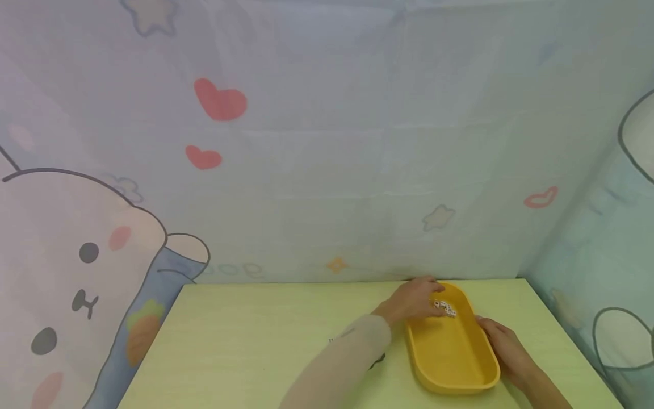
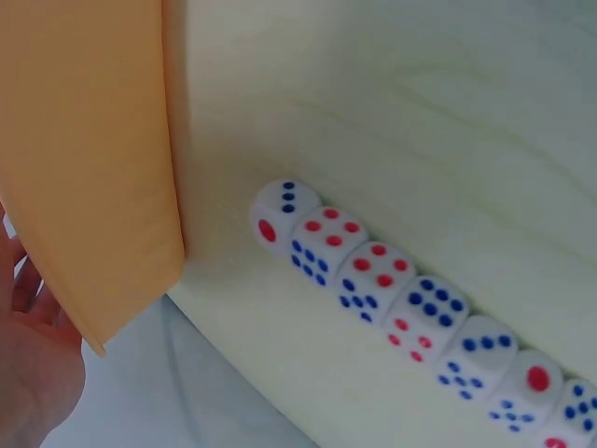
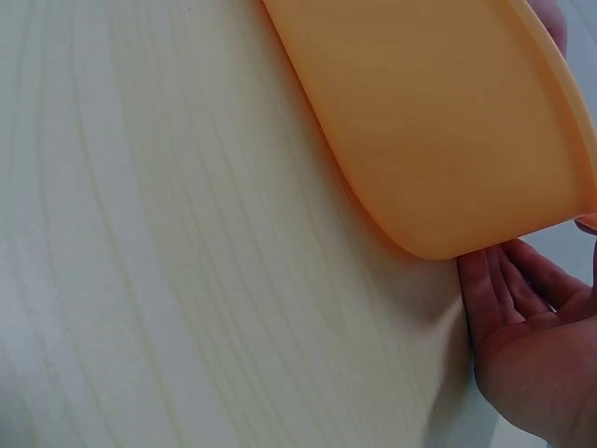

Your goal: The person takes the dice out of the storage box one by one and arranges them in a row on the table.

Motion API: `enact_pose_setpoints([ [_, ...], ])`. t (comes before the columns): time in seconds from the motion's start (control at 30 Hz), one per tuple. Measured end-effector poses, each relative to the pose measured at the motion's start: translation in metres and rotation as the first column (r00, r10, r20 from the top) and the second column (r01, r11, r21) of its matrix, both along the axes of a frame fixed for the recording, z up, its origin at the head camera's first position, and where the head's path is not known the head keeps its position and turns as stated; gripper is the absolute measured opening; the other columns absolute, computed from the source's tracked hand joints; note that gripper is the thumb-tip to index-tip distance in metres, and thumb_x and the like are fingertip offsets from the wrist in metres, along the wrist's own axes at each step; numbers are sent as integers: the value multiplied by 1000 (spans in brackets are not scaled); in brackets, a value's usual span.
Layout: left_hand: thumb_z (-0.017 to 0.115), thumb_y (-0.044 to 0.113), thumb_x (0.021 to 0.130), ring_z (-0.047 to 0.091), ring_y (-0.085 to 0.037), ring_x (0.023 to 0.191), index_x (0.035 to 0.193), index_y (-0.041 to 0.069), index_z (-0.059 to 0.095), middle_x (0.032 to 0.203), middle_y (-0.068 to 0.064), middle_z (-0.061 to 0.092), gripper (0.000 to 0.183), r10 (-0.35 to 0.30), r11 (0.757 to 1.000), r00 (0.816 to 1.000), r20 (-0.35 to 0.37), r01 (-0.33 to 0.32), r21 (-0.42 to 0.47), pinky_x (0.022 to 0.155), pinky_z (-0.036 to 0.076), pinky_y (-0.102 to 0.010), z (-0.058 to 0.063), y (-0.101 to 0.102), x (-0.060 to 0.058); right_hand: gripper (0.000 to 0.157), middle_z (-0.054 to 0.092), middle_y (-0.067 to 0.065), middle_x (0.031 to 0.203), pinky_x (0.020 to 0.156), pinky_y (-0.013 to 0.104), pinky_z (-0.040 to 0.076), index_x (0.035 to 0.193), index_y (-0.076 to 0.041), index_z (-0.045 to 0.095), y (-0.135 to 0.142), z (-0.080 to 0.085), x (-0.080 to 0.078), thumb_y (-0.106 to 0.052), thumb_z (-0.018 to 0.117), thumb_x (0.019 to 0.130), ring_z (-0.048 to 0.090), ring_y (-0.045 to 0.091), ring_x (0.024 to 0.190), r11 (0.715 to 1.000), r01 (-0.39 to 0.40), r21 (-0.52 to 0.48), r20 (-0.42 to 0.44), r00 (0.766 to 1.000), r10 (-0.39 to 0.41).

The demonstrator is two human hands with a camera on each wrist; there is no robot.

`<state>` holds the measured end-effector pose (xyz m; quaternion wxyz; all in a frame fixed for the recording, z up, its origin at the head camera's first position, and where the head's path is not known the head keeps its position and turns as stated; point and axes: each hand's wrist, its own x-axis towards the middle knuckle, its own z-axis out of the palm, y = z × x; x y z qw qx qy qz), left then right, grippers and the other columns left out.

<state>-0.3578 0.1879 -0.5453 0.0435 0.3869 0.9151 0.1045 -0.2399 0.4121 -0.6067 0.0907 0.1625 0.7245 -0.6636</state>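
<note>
Tray [image 1: 449,355], clamped at 3 o'clock by right hand [image 1: 507,349]; left hand [image 1: 415,298], fingers apart, at 11: preferably pinch dice [image 1: 447,309] singly.

Left hand [image 1: 415,298] farther out — forearm [image 1: 344,360] sleeved, right hand [image 1: 506,347] nearer, bare-wristed

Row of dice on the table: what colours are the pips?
Red and blue, on white dice; clearest in left wrist view.

Seemingly a booth: cartoon-print cloth walls [image 1: 327,125]
</note>
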Motion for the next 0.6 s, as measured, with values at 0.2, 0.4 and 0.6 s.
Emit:
enact_pose_setpoints([
  [0.2, 71, 61, 96, 52, -5, 137, 150, 30, 61, 152, 13, 55, 63, 10, 1000, 1000, -11, -11, -16, 113, 42, -21, -2, 6, -2, 73, 69, 4, 120, 85, 37, 61, 154, 9, 40, -2, 1, 1, -51, 45, 113, 69, 15, 101, 1000, -3, -23, -2, 1000, 3],
  [0.4, 70, 67, 93, 53, -2, 137, 150, 34, 60, 152, 18, 55, 67, 23, 999, 999, -30, -25, -39, 109, 45, -21, -10, 10, -1, 74, 69, 4, 119, 86, 37, 61, 153, 10, 41, -1, 1, 2, -52, 46, 112, 69, 15, 101, 999, -6, -33, -16, 1000, 5],
  [0.6, 72, 64, 93, 59, 2, 126, 147, 38, 61, 141, 25, 61, 61, 25, 986, 995, -94, -41, -162, 100, 50, -21, -15, 15, 0, 72, 69, 3, 116, 85, 37, 61, 153, 9, 41, -2, 1, 1, -51, 46, 112, 69, 16, 99, 999, -8, -32, -12, 1000, 8],
])
